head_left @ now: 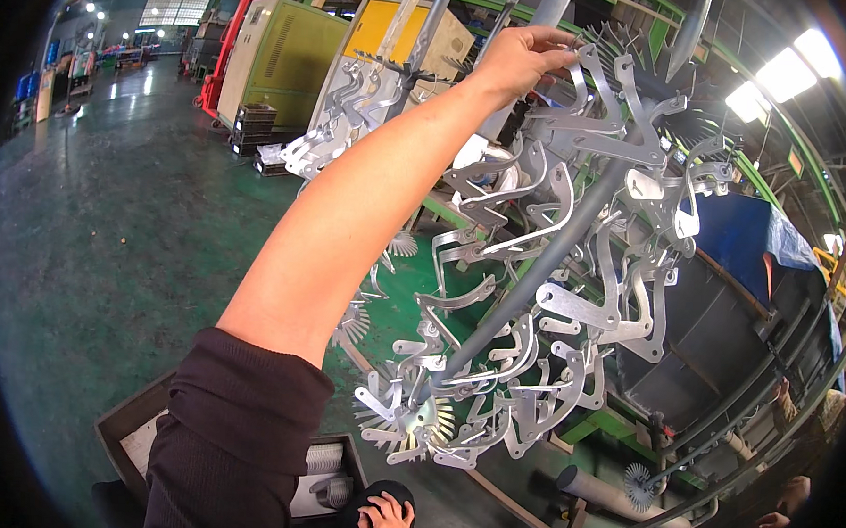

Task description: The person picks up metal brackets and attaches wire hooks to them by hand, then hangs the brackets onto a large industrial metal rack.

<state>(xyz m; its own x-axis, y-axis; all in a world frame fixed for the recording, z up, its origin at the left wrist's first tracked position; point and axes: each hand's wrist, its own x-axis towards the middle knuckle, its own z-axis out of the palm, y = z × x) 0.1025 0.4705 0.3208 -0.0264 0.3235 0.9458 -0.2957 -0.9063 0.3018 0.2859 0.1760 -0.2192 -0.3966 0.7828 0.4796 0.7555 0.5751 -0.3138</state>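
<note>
My left hand (pixel 526 61) is raised at the top, fingers and thumb closed at the upper end of a bent grey metal bracket (pixel 611 116). That bracket hangs among many similar curved brackets (pixel 582 307) with holes in their ends. They are arranged in tiers around a slanting grey pole (pixel 530 292), which carries fan-like spiked discs (pixel 425 425). At the bottom edge my right hand (pixel 388 522) rests over a rounded black surface, its fingers apart and slightly bent, with no part seen in them. The hand is partly cut off by the frame.
Below my left arm stands a brown-rimmed bin (pixel 349 450) with grey pieces. More brackets (pixel 355 96) hang on a second pole behind. Cabinets (pixel 271 59) and a red lift frame (pixel 226 57) stand farther back. At right, another person's hand (pixel 795 493) shows near curved rails (pixel 715 484).
</note>
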